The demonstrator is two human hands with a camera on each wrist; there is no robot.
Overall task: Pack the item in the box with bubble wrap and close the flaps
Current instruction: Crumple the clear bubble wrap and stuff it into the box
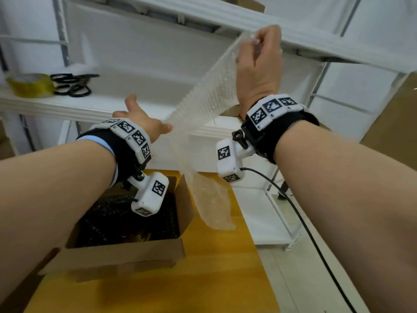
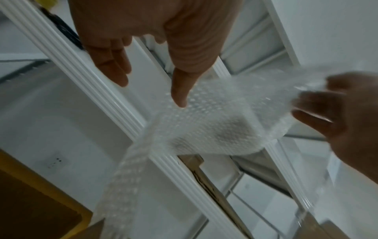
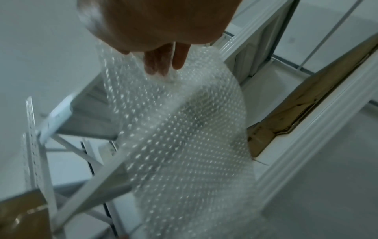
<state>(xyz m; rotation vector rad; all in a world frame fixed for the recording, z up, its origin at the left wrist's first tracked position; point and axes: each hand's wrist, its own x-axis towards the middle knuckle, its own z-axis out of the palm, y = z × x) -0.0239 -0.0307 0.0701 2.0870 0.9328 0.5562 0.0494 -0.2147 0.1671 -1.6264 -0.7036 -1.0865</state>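
Note:
A long strip of clear bubble wrap [image 1: 203, 105] hangs slanting above the table, its loose end dangling beside the box. My right hand [image 1: 259, 39] pinches its top end, raised high near the upper shelf; the right wrist view shows the fingers [image 3: 163, 64] curled into the wrap [image 3: 184, 137]. Lower down, my left hand [image 1: 146, 114] is spread open with its thumb at the wrap's edge [image 2: 214, 129]. Whether the thumb touches is unclear. An open cardboard box [image 1: 124, 256] sits below my left wrist, with a dark item [image 1: 112, 213] inside.
The box stands on a yellow wooden table [image 1: 214, 279]. A white shelf rack [image 1: 67, 105] rises behind it, carrying a yellow tape roll [image 1: 29, 84] and black scissors [image 1: 72, 84]. A black cable [image 1: 304, 222] runs from the right wrist. Brown cardboard [image 1: 394, 120] leans at the right.

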